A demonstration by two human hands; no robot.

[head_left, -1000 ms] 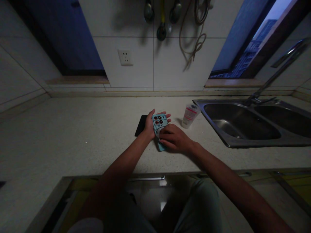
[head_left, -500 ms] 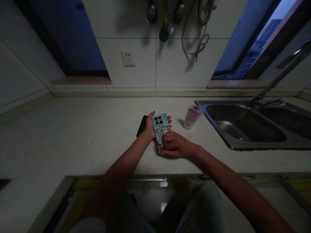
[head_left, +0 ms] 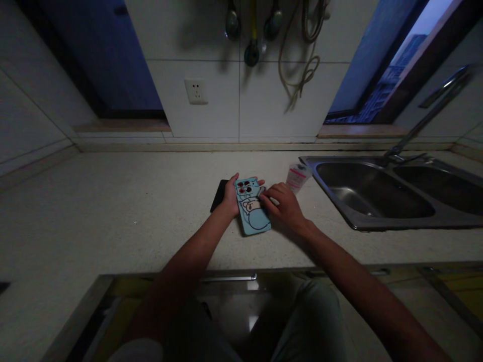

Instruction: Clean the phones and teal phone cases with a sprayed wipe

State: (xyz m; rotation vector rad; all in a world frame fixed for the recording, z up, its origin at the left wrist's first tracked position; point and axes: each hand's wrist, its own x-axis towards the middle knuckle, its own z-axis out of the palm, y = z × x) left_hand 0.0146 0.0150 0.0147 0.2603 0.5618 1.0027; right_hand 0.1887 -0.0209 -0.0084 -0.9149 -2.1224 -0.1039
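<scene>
In the head view, my left hand (head_left: 231, 196) supports a phone (head_left: 257, 219) in a light blue cartoon case, back side up, just over the worktop. Its thumb lies along the phone's left edge, and fingertips show beyond the right edge. My right hand (head_left: 285, 205) is closed in a pinch at the phone's right edge, below the camera lenses. A small greyish piece (head_left: 261, 191) shows at its fingertips, too small to name. Partly behind my left hand lies a flat black object (head_left: 218, 196). A clear plastic cup (head_left: 298, 175) with pink print stands behind my right hand.
A double steel sink (head_left: 372, 188) with a tap (head_left: 411, 133) is set into the worktop (head_left: 151, 211) on the right. The tiled wall behind carries a socket (head_left: 196, 92), pipe fittings and a looped hose (head_left: 311, 68). Cabinet fronts lie below the worktop's front edge.
My right hand has moved up and right from the phone's lower end to its right edge, uncovering the lower part of the case. My left hand still holds the phone. The view has shifted slightly.
</scene>
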